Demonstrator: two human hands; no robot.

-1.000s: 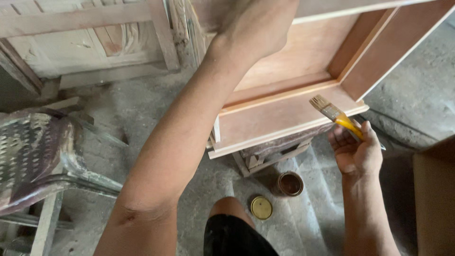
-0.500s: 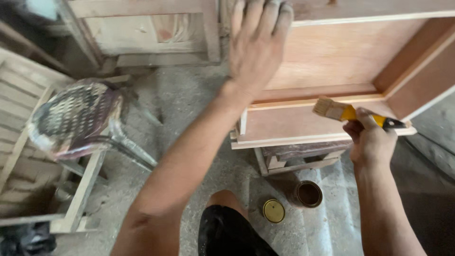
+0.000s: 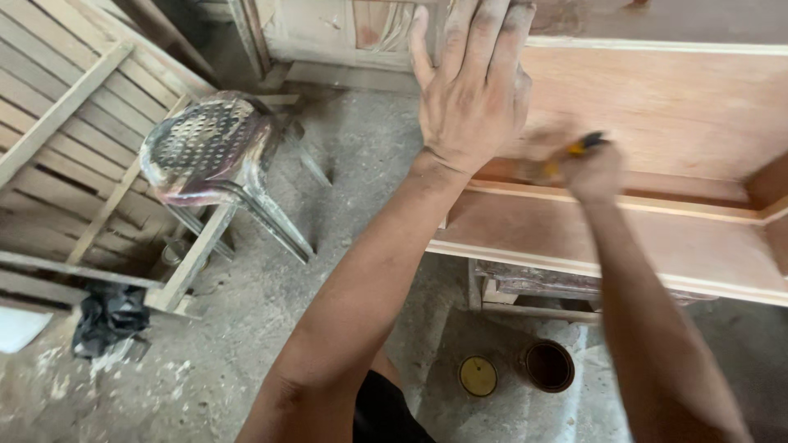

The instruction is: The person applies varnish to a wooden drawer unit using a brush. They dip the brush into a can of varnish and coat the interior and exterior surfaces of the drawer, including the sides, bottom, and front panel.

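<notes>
While a worn plastic stool (image 3: 215, 152) stands at the left of the frame, the left hand (image 3: 474, 86) lies flat at top centre, fingers spread wide, steadying the wooden panel (image 3: 665, 115). Right of it, the right hand (image 3: 593, 171) grips a blurred yellow-handled brush (image 3: 566, 157) against the panel's inner ledge; an open tin (image 3: 547, 366) and its lid (image 3: 478, 376) sit on the floor below, within reach.

Dusty concrete floor (image 3: 328, 213) bears a stool (image 3: 215, 156), open tin (image 3: 547, 366) and lid (image 3: 478, 376).
</notes>
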